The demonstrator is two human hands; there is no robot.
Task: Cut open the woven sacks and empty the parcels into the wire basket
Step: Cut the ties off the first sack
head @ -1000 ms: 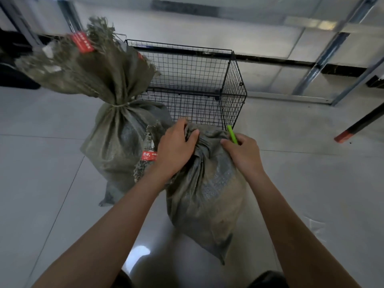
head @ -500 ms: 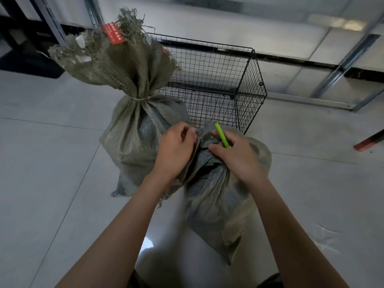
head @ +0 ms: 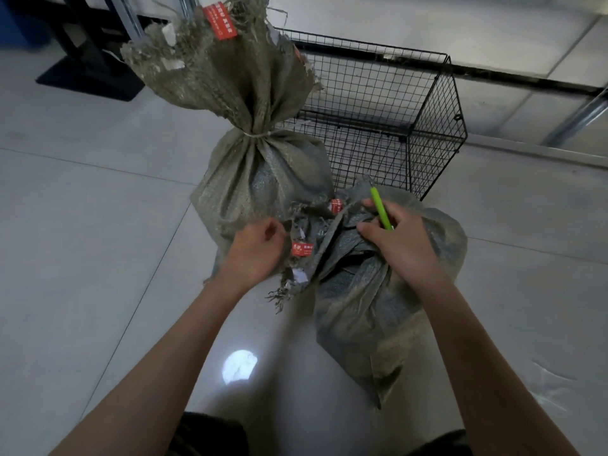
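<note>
**While the near sack (head: pixel 378 291) stays shut, cutting comes first**

Right hand (head: pixel 401 245) clamps the green cutter (head: pixel 380 209) at the sack's neck. Left hand (head: pixel 256 251) curls at its frayed mouth, but I cannot tell if it grips cloth. Slitting looks like the step in hand. Next, draw the cutter through, then tip toward the wire basket (head: pixel 427 126) just behind, near the floor's (head: pixel 98 258) far edge. A tied sack (head: pixel 263 179) crowds the left; open floor lies right.

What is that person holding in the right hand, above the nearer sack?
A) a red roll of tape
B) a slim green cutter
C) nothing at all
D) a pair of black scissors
B: the right hand grips a slim green cutter, its tip pointing up over the bunched neck of the nearer sack.
</note>
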